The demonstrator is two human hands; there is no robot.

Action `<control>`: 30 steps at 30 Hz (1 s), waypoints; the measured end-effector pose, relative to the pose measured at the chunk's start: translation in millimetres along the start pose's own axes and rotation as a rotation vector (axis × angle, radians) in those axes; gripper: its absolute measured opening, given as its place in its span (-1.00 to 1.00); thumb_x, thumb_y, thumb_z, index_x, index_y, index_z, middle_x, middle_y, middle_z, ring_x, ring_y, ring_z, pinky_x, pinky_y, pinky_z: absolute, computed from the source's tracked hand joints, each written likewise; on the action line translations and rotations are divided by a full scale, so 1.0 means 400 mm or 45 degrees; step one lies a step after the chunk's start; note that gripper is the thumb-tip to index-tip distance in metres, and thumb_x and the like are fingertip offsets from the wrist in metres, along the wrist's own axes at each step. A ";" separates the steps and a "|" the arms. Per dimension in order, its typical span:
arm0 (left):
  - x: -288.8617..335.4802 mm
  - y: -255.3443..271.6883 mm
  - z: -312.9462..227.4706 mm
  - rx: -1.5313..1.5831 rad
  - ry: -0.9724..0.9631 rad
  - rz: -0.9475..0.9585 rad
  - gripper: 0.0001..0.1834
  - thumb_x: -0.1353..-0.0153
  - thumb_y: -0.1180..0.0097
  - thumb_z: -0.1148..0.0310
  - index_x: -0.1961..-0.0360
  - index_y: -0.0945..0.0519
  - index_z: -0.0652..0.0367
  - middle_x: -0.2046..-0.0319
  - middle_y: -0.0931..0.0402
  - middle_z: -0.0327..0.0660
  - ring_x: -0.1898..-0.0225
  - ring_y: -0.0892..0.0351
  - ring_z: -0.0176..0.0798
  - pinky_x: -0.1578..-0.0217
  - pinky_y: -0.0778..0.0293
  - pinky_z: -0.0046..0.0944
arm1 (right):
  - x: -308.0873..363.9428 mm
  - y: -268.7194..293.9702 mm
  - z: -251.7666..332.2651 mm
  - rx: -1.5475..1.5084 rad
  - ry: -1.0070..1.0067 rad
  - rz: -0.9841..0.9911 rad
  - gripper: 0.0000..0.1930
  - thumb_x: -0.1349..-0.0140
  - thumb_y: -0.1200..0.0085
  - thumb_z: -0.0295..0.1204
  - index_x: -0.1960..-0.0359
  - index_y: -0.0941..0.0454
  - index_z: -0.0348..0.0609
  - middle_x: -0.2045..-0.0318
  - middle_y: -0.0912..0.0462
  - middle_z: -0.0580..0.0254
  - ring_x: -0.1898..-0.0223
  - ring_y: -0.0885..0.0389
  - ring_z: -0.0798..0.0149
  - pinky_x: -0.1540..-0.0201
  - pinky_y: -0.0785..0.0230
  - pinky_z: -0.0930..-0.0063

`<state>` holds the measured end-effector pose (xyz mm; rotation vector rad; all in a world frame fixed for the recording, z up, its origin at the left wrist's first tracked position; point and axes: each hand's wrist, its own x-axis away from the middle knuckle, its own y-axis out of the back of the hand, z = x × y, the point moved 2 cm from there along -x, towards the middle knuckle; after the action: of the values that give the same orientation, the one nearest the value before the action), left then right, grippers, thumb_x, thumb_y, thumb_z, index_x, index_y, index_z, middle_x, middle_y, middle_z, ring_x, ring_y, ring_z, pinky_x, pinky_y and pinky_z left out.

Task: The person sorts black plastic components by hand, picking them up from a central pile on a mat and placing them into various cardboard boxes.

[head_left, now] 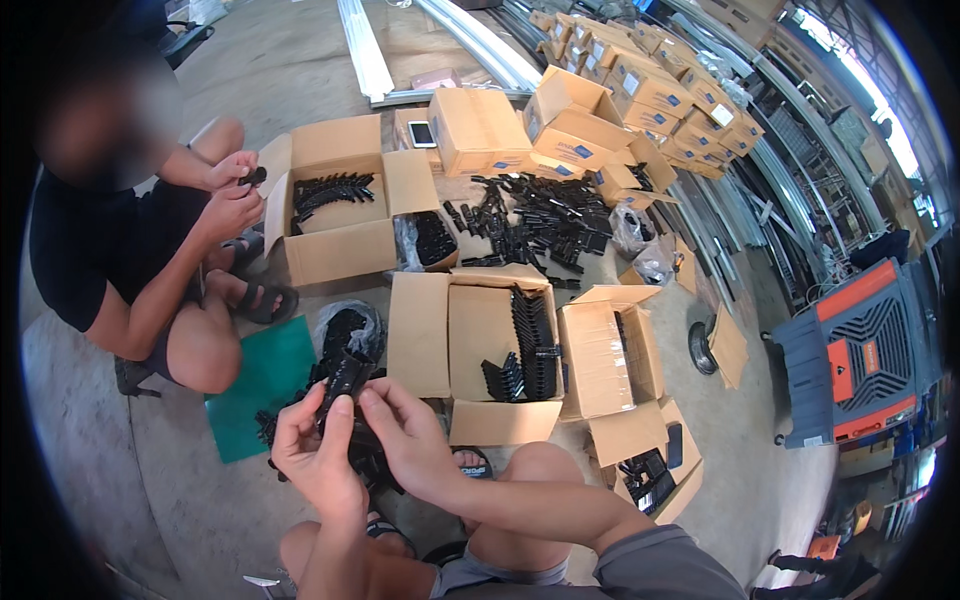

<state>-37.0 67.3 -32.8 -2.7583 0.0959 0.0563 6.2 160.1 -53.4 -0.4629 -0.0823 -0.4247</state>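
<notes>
Black and glossy, the part [347, 375] is held up above loose pieces [375, 467]. From where I stand, the left hand [322, 445] pinches its lower end; the right hand [412, 435] bunches fingertips alongside, grip unclear. Probably light, stiff, slightly slippery; best held by its long sides.

Head-worn, the left fisheye camera looks down and forward, with the bare left hand [325, 450] and bare right hand [418, 445] close, stacked brown cardboard boxes [650, 85] well beyond.
</notes>
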 end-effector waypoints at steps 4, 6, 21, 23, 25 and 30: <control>-0.001 0.006 -0.001 0.017 0.083 -0.005 -0.74 -0.20 -0.31 0.63 0.07 -0.63 0.35 0.13 -0.68 -0.08 0.13 -0.64 -0.35 0.01 -0.53 -0.34 | 0.017 -0.007 0.039 0.194 0.164 -0.071 -0.82 -0.44 -0.07 -0.48 0.00 -0.47 -0.25 0.13 -0.57 0.29 0.20 -0.55 0.53 0.14 -0.44 0.61; -0.001 -0.018 0.001 0.073 0.148 0.005 -0.75 -0.21 -0.31 0.62 0.07 -0.64 0.35 0.14 -0.68 -0.10 0.14 -0.63 -0.38 0.05 -0.53 -0.37 | 0.017 0.005 0.054 0.012 0.087 -0.136 -0.82 -0.43 -0.08 -0.50 0.01 -0.50 -0.30 0.16 -0.58 0.29 0.20 -0.57 0.53 0.11 -0.45 0.62; -0.084 0.059 0.037 0.188 0.753 -0.006 -0.67 -0.38 -0.22 0.30 -0.07 -0.56 0.26 0.17 -0.66 -0.15 0.28 -0.70 -0.31 0.25 -0.62 -0.33 | -0.006 0.039 0.058 0.210 0.034 -0.137 -0.81 -0.51 0.05 -0.38 0.01 -0.53 -0.19 0.13 -0.63 0.30 0.12 -0.62 0.42 0.07 -0.45 0.55; -0.126 0.088 0.037 -0.611 0.352 0.139 -0.70 -0.25 -0.35 0.26 0.06 -0.68 0.18 0.26 -0.71 -0.13 0.30 -0.72 -0.24 0.24 -0.62 -0.24 | -0.022 0.061 0.070 0.271 0.053 -0.147 -0.81 -0.50 0.03 -0.39 0.01 -0.53 -0.19 0.13 -0.64 0.31 0.12 -0.62 0.43 0.08 -0.45 0.55; -0.161 0.117 0.039 -1.330 0.006 0.278 -0.69 -0.13 -0.42 0.25 0.11 -0.72 0.09 0.27 -0.73 -0.11 0.29 -0.72 -0.13 0.21 -0.61 -0.15 | -0.027 0.080 0.075 0.299 0.073 -0.165 -0.81 -0.48 0.00 -0.39 0.00 -0.54 -0.19 0.15 -0.64 0.32 0.14 -0.61 0.46 0.11 -0.45 0.55; -0.225 0.257 0.172 -1.936 0.118 0.403 -0.58 0.04 -0.51 0.20 0.10 -0.74 -0.03 0.20 -0.73 -0.08 0.20 -0.69 0.07 0.12 -0.58 -0.04 | -0.050 0.138 0.124 0.345 0.088 -0.231 -0.79 -0.47 -0.02 -0.37 -0.02 -0.55 -0.17 0.15 -0.66 0.30 0.14 -0.62 0.47 0.12 -0.44 0.54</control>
<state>-136.2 3.0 -130.0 -4.2086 0.8097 0.1215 11.7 234.9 -35.5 -0.1741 -0.1136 -0.5985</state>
